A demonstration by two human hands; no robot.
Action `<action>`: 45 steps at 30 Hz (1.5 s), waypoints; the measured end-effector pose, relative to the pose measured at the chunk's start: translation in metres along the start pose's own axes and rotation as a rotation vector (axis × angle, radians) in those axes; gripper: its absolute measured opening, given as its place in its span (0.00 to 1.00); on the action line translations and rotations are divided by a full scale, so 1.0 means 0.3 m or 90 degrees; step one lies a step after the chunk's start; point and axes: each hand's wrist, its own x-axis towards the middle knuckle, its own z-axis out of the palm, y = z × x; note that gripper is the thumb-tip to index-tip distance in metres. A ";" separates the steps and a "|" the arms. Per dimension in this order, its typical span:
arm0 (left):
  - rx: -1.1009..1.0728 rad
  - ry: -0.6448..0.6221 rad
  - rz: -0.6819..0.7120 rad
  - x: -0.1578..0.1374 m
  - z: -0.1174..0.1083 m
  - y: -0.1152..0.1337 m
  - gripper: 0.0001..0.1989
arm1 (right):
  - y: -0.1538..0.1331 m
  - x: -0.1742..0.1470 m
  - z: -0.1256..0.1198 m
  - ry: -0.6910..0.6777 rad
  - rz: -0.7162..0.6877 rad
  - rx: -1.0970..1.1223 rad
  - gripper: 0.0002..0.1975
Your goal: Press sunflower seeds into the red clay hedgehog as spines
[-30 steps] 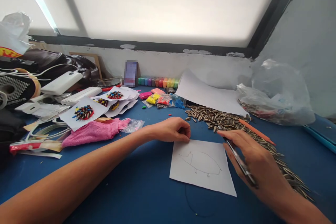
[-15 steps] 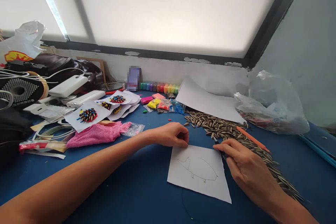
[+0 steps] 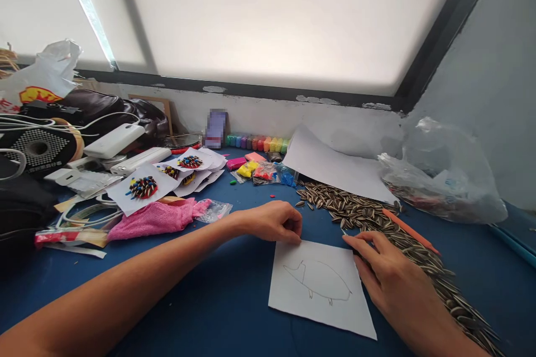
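A white sheet of paper (image 3: 318, 312) lies on the blue table in front of me, with a line drawing of a long-snouted animal on short legs. My left hand (image 3: 276, 221) is closed, its fingers curled and its thumb on the paper's upper left edge. At the upper right corner, my right hand (image 3: 389, 273) is closed in a pinch. A thin, pen-like thing shows only its pale tip (image 3: 344, 231) past those fingertips; the rest is hidden. Striped sunflower seeds (image 3: 355, 206) lie in a heap beyond and under the right hand.
An orange stick-shaped tool (image 3: 412, 232) lies on the seeds. Behind are a large white sheet (image 3: 335, 164), a clear plastic bag (image 3: 452, 178) and bagged coloured clay (image 3: 266, 172). To the left are seed-decorated cards (image 3: 144, 187), a pink cloth (image 3: 154, 218), cables and white power banks (image 3: 115, 140).
The view has shifted slightly, so the whole scene sits a little lower and further right. My right hand has turned a little and less of the thin thing shows. My left hand stays at the paper's edge.
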 end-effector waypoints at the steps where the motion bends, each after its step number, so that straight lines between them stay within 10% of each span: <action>1: -0.001 0.000 0.000 0.000 0.000 -0.001 0.03 | -0.006 0.004 -0.006 0.019 -0.005 -0.003 0.18; 11: 0.010 0.005 -0.001 0.004 0.002 0.003 0.03 | -0.100 -0.006 -0.015 0.031 -0.091 0.124 0.09; 20: -0.002 0.000 0.008 0.005 0.002 -0.009 0.03 | -0.132 -0.011 -0.030 -0.035 -0.090 0.071 0.26; 45: 0.003 -0.011 0.062 0.001 -0.007 -0.026 0.08 | -0.135 0.005 -0.031 -0.014 -0.107 0.036 0.27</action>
